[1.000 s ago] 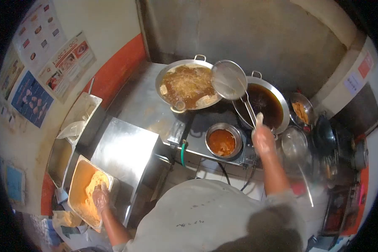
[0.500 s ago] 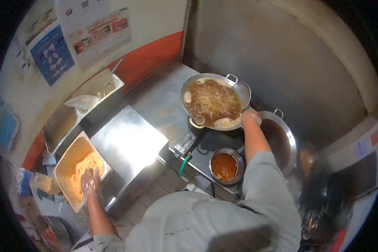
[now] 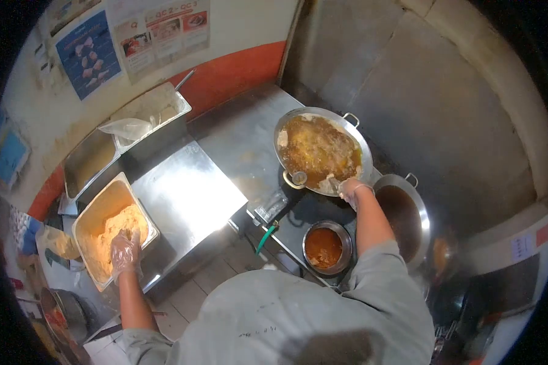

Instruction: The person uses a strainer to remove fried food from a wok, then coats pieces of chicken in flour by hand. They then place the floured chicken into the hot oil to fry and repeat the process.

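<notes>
My left hand (image 3: 126,251), in a clear plastic glove, reaches into a metal tub (image 3: 153,230) of orange breading flour (image 3: 123,219). Its fingers curl at the flour, and what they hold is hidden. My gloved right hand (image 3: 351,191) is over the near right rim of a large wok (image 3: 365,146) of bubbling brown oil (image 3: 320,148). Its fingers are drawn together, tips right beside a pale battered piece (image 3: 329,185) at the oil's edge. More pale pieces lie along the far and left sides of the oil.
A second wok (image 3: 402,210) with dark liquid stands to the right. A pot (image 3: 324,246) of reddish-brown liquid sits nearer me. Metal bins (image 3: 154,112) line the left wall beside a shiny steel counter (image 3: 186,182). A green hose (image 3: 265,238) hangs at the stove's front edge.
My right hand has moved left and toward me along the wok's rim, fingers now over the edge of the oil. My left hand stays in the tub. The view has shifted slightly.
</notes>
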Tool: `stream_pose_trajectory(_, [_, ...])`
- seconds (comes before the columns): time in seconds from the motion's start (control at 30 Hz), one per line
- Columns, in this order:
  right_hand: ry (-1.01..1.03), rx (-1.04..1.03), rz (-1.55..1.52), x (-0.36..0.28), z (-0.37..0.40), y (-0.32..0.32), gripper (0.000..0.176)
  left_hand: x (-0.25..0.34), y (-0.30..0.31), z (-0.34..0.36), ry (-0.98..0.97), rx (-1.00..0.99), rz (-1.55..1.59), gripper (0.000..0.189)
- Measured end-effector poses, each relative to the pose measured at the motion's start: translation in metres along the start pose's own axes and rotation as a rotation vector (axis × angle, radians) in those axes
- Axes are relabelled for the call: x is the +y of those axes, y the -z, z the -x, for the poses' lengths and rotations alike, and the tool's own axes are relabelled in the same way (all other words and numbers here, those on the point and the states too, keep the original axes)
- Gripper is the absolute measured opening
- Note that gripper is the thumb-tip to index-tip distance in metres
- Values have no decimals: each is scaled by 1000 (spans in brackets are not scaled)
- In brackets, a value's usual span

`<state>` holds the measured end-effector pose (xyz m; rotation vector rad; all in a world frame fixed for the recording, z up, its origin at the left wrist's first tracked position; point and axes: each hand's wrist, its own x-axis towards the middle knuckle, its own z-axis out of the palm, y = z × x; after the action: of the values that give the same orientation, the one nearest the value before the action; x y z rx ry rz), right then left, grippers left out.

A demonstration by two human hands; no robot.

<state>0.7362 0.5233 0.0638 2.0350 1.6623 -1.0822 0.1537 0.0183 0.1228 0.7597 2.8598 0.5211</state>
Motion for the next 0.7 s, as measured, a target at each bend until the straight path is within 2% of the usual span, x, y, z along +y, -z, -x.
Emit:
stream_pose_trajectory(0.03, [4, 0, 2, -7, 20, 3, 40, -2, -1, -2, -3, -17, -10, 57])
stream_pose_trajectory(0.1, [-33, 161, -126, -21, 61, 9, 39, -7, -6, -6, -9, -13, -22, 56])
stream_pose_trajectory(0.13, [-26, 161, -127, -10, 47, 9, 39, -6, -4, -6, -17, -14, -35, 56])
stream_pose_trajectory(0.2, [149, 165, 95, 3, 28, 20, 41, 3, 2, 0, -16, 4, -21, 56])
stream_pose_trajectory(0.23, [155, 79, 287, -2, 32, 26, 41, 6, 7, 4, -22, 7, -22, 57])
stream_pose_trajectory(0.27, [153, 73, 289, 1, 21, 21, 41, 5, 8, 5, -20, 2, -26, 57])
stream_pose_trajectory(0.33, [219, 107, 571, 15, -38, 8, 41, 7, 9, 7, -93, 22, -63, 57])
stream_pose_trajectory(0.37, [87, 229, 0, 17, -51, 1, 40, 8, 11, 9, -77, 20, -54, 57])
stream_pose_trajectory(0.5, [134, 155, -60, 2, 37, 22, 38, 8, 10, 7, -33, 21, 8, 58])
stream_pose_trajectory(0.57, [307, 365, -15, 23, 51, 30, 18, 9, 13, 8, -28, -15, 32, 58])
stream_pose_trajectory(0.6, [303, 368, -14, 28, 57, 39, 18, 11, 14, 9, -30, -17, 34, 58])
stream_pose_trajectory(0.67, [102, 231, 43, 29, 74, 55, 27, 15, 17, 11, 11, -29, 50, 58])
stream_pose_trajectory(0.7, [131, 267, 244, 22, 92, 59, 33, 16, 18, 13, 9, -32, 51, 58])
